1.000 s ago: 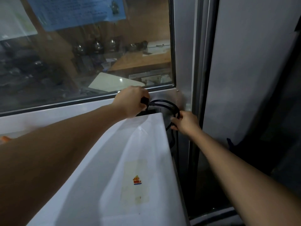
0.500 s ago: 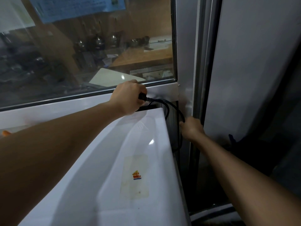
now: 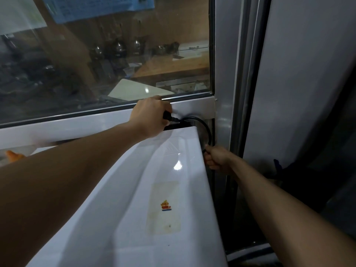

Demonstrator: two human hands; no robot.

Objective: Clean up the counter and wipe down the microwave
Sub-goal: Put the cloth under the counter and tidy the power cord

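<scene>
The white microwave (image 3: 154, 199) is seen from above, its back edge set close to a window frame (image 3: 96, 122), a metal post (image 3: 225, 93) just to its right. A black plug (image 3: 167, 116) is gripped in the left hand (image 3: 152, 117) – fingers curled round it – just behind the back right corner. From the plug a black cord (image 3: 205, 126) is looped down to the right hand (image 3: 217, 158), whose fingers are closed round it beside the microwave's right edge. A yellowed sticker (image 3: 165, 207) is stuck flat on the top – near the right side
</scene>
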